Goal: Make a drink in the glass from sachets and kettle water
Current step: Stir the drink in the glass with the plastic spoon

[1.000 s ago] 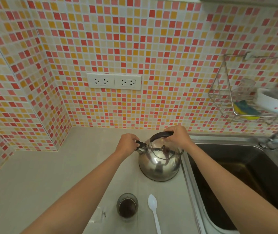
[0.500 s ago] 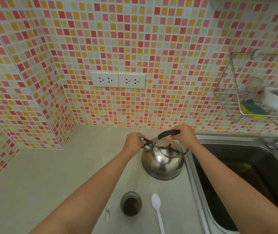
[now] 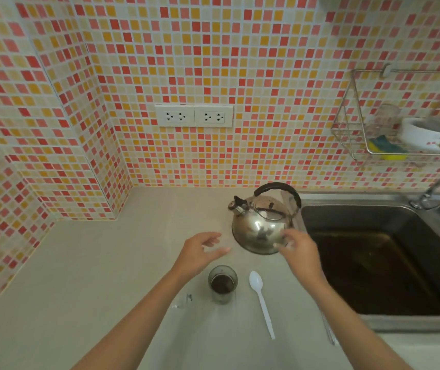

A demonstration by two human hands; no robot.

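Two bare hands above a pale grey countertop [image 3: 85,276], neither gripping anything; left hand [image 3: 200,253] loose, fingers spread and pointing toward the kettle, just above and behind the glass; right hand [image 3: 297,253] likewise slack and empty, blurred, in front of the kettle's lower right side, contact with the metal impossible to judge. Stainless whistling kettle [image 3: 260,225] upright on the counter near the back wall, black arched handle on top, capped spout pointing left, right beside the sink edge. Small clear glass [image 3: 223,284] upright in front of the kettle, dark brown contents in the bottom; white plastic spoon [image 3: 261,303] flat on the counter just right of the glass, bowl toward the kettle, apart from the glass. Tiny scraps [image 3: 184,303], perhaps torn packaging, left of the glass. Stainless sink [image 3: 373,323] at right, basin dark and stained, tap [image 3: 439,186] at its far corner. Mosaic wall tiles [image 3: 240,62] in red, pink, orange and cream across back and left walls; double white socket plate [image 3: 193,116] on the back wall; wire rack [image 3: 355,137] at upper right with a white bowl [image 3: 427,134] and a yellow-and-teal sponge [image 3: 385,149].
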